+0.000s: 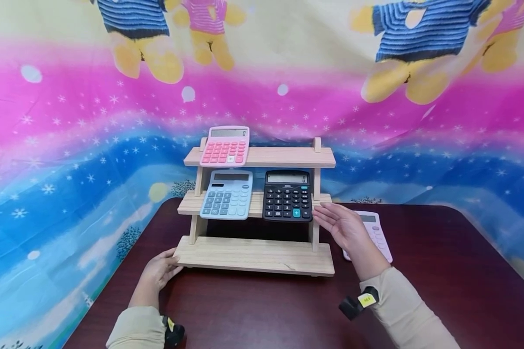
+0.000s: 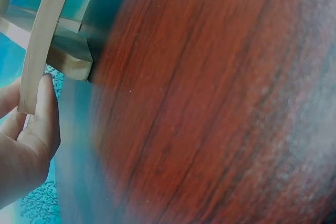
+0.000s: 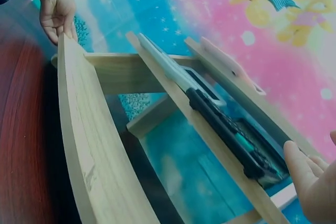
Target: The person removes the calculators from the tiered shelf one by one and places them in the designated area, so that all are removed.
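A three-step wooden display rack (image 1: 253, 254) stands on the table. My left hand (image 1: 158, 271) grips the left end of its bottom board; in the left wrist view, the thumb and fingers of this hand (image 2: 31, 140) lie on either side of the board (image 2: 44, 40). On the middle step lean a black calculator (image 1: 287, 196) and, left of it, a light blue calculator (image 1: 227, 195). A pink calculator (image 1: 225, 146) leans at the left of the top step. My right hand (image 1: 342, 225), fingers extended, is beside the black calculator's lower right edge; whether they touch, I cannot tell.
Behind my right hand, a pale pink calculator (image 1: 378, 237) lies on the dark red table (image 1: 445, 271), partly covered by that hand and wrist. A patterned cloth backdrop (image 1: 288, 111) hangs close behind the rack and along the left side.
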`<state>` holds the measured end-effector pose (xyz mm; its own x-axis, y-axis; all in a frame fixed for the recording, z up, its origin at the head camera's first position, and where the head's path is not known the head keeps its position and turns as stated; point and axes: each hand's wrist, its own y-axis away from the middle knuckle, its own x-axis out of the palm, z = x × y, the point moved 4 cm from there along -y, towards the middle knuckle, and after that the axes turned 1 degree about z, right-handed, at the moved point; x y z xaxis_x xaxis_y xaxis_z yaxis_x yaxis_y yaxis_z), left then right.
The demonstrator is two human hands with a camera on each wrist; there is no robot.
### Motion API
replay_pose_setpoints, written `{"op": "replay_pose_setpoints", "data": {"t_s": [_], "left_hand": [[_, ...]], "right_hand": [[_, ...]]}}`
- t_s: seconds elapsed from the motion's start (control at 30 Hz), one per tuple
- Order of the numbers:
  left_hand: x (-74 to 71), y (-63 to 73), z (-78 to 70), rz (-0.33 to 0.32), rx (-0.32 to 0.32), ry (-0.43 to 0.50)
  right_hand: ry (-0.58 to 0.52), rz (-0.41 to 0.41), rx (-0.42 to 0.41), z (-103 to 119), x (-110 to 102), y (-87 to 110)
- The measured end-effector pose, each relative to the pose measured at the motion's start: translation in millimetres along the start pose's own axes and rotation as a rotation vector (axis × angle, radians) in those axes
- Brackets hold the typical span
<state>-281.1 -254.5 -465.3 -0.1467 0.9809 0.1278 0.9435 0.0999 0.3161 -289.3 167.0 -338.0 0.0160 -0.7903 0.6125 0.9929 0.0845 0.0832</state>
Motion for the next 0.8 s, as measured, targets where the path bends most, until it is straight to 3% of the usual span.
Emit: {"op": "replay_pose_setpoints", "data": {"t_s": [0.43,0.8], "left_hand": [[1.0,1.5,0.5,-0.009,0.006,0.009],[-0.2,0.9,3.3,-0.032,0.007,-0.022]], "right_hand": [[0.063,0.076,-0.018,-5,31,-13.8],[0.066,0.064,0.003,-21,46,-24.8]]}}
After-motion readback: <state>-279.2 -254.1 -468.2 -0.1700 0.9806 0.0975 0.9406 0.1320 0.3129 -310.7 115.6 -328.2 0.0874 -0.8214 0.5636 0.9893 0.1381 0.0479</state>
